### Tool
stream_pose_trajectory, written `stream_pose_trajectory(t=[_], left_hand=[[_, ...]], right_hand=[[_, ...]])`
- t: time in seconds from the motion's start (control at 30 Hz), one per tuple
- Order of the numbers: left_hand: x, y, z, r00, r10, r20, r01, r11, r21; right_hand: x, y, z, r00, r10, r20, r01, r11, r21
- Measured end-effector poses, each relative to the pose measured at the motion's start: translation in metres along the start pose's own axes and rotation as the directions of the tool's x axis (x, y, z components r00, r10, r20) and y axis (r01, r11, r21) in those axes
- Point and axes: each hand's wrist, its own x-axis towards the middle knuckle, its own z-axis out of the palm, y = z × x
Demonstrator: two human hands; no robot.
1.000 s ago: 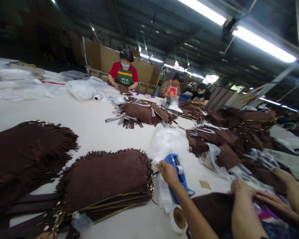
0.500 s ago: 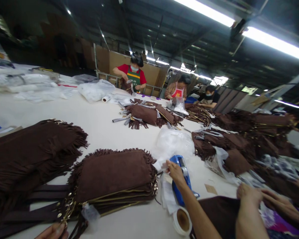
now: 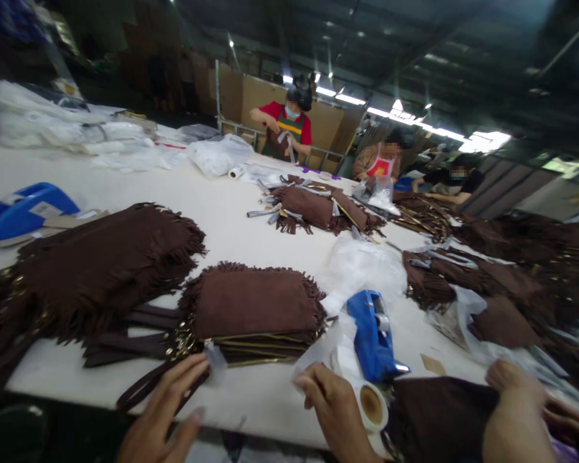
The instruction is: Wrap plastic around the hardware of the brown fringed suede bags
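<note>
A stack of brown fringed suede bags (image 3: 255,302) with gold zips lies in front of me. At its near-left corner is my left hand (image 3: 166,411), fingers stretched out and thumb apart, next to a strap and a small clear plastic wrap (image 3: 215,361) over the hardware. My right hand (image 3: 330,405) is closed on the edge of a thin translucent plastic sheet (image 3: 321,350), right of the stack. Just beyond that hand stand a blue tape dispenser (image 3: 369,334) and a roll of white film (image 3: 375,408).
Another fringed bag stack (image 3: 110,263) lies left, near a second blue dispenser (image 3: 29,209). A co-worker's hand (image 3: 516,392) is at right over dark brown material (image 3: 439,411). White plastic bags (image 3: 367,267) and more brown bags (image 3: 313,206) lie farther back; several people work across the table.
My right hand has come toward me from beside the tape dispenser, bringing the plastic sheet. My left hand has risen into view and spread its fingers near the strap. The view has shifted left.
</note>
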Motion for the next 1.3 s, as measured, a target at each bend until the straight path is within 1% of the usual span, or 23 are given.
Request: stream_pose_trajectory(t=[0.07, 0.1, 0.13, 0.2, 0.23, 0.27, 0.3, 0.37, 0.43, 0.5, 0.6, 0.7, 0.77, 0.8, 0.83, 0.87, 0.9, 0.97, 1.0, 1.03, 1.1, 1.2, 1.3], left_hand=[[-0.004, 0.030, 0.015, 0.983, 0.038, 0.181, -0.007, 0.986, -0.168], [-0.003, 0.041, 0.023, 0.957, 0.044, 0.287, 0.032, 0.966, -0.257], [-0.001, 0.049, 0.028, 0.925, 0.031, 0.378, 0.102, 0.939, -0.327], [0.000, 0.052, 0.034, 0.841, -0.012, 0.542, 0.293, 0.851, -0.436], [-0.001, 0.047, 0.035, 0.816, -0.057, 0.575, 0.380, 0.802, -0.460], [-0.004, 0.040, 0.033, 0.807, -0.106, 0.581, 0.444, 0.759, -0.477], [-0.008, 0.030, 0.030, 0.810, -0.157, 0.565, 0.484, 0.723, -0.493], [-0.021, 0.007, 0.022, 0.834, -0.241, 0.495, 0.509, 0.682, -0.525], [-0.035, -0.015, 0.011, 0.847, -0.299, 0.440, 0.513, 0.677, -0.527], [-0.049, -0.030, 0.000, 0.852, -0.353, 0.387, 0.513, 0.709, -0.483], [-0.067, -0.034, -0.016, 0.877, -0.383, 0.289, 0.467, 0.818, -0.336], [-0.080, -0.031, -0.029, 0.896, -0.376, 0.235, 0.413, 0.900, -0.138], [-0.089, -0.035, -0.036, 0.907, -0.376, 0.188, 0.387, 0.922, -0.023], [-0.094, -0.041, -0.038, 0.909, -0.380, 0.170, 0.386, 0.923, -0.004], [-0.099, -0.048, -0.039, 0.904, -0.393, 0.168, 0.405, 0.914, -0.038], [-0.104, -0.057, -0.040, 0.888, -0.420, 0.189, 0.446, 0.886, -0.126], [-0.110, -0.067, -0.041, 0.861, -0.452, 0.234, 0.502, 0.830, -0.243], [-0.124, -0.089, -0.044, 0.793, -0.497, 0.353, 0.610, 0.653, -0.450], [-0.132, -0.100, -0.046, 0.765, -0.512, 0.391, 0.644, 0.579, -0.501], [-0.140, -0.110, -0.049, 0.746, -0.528, 0.406, 0.663, 0.536, -0.522], [-0.156, -0.123, -0.056, 0.728, -0.567, 0.385, 0.680, 0.527, -0.510], [-0.175, -0.131, -0.062, 0.714, -0.617, 0.331, 0.692, 0.553, -0.463], [-0.191, -0.130, -0.064, 0.734, -0.623, 0.268, 0.676, 0.635, -0.374]], right_hand=[[-0.006, -0.026, 0.011, 0.978, 0.042, 0.204, -0.095, 0.962, 0.254], [-0.005, -0.037, 0.015, 0.956, 0.035, 0.292, -0.145, 0.920, 0.364], [-0.003, -0.046, 0.018, 0.936, 0.022, 0.352, -0.190, 0.872, 0.451], [0.004, -0.056, 0.024, 0.923, 0.011, 0.383, -0.242, 0.792, 0.560], [0.007, -0.058, 0.027, 0.930, 0.014, 0.366, -0.243, 0.772, 0.588], [0.011, -0.057, 0.030, 0.939, 0.015, 0.344, -0.232, 0.766, 0.600], [0.014, -0.055, 0.034, 0.944, 0.016, 0.328, -0.221, 0.771, 0.597], [0.018, -0.048, 0.047, 0.947, 0.024, 0.321, -0.208, 0.806, 0.554], [0.020, -0.040, 0.064, 0.946, 0.041, 0.321, -0.202, 0.850, 0.487], [0.018, -0.035, 0.083, 0.953, 0.047, 0.300, -0.178, 0.887, 0.425], [0.012, -0.037, 0.108, 0.962, 0.019, 0.273, -0.117, 0.930, 0.347], [0.005, -0.046, 0.123, 0.959, -0.024, 0.281, -0.051, 0.965, 0.257], [0.001, -0.054, 0.131, 0.958, -0.062, 0.281, 0.005, 0.980, 0.199], [0.000, -0.057, 0.135, 0.954, -0.075, 0.290, 0.023, 0.984, 0.178], [-0.002, -0.060, 0.139, 0.950, -0.080, 0.303, 0.030, 0.986, 0.165], [-0.003, -0.062, 0.144, 0.944, -0.079, 0.320, 0.026, 0.986, 0.164], [-0.004, -0.064, 0.149, 0.938, -0.075, 0.337, 0.015, 0.984, 0.177], [-0.004, -0.064, 0.159, 0.925, -0.078, 0.371, -0.012, 0.972, 0.235], [-0.004, -0.063, 0.163, 0.919, -0.087, 0.384, -0.021, 0.963, 0.268], [-0.004, -0.062, 0.167, 0.912, -0.095, 0.399, -0.030, 0.954, 0.297], [-0.003, -0.058, 0.174, 0.896, -0.098, 0.433, -0.056, 0.943, 0.328], [-0.003, -0.054, 0.181, 0.879, -0.078, 0.471, -0.084, 0.946, 0.313], [-0.008, -0.058, 0.187, 0.870, -0.074, 0.487, -0.063, 0.964, 0.258]])
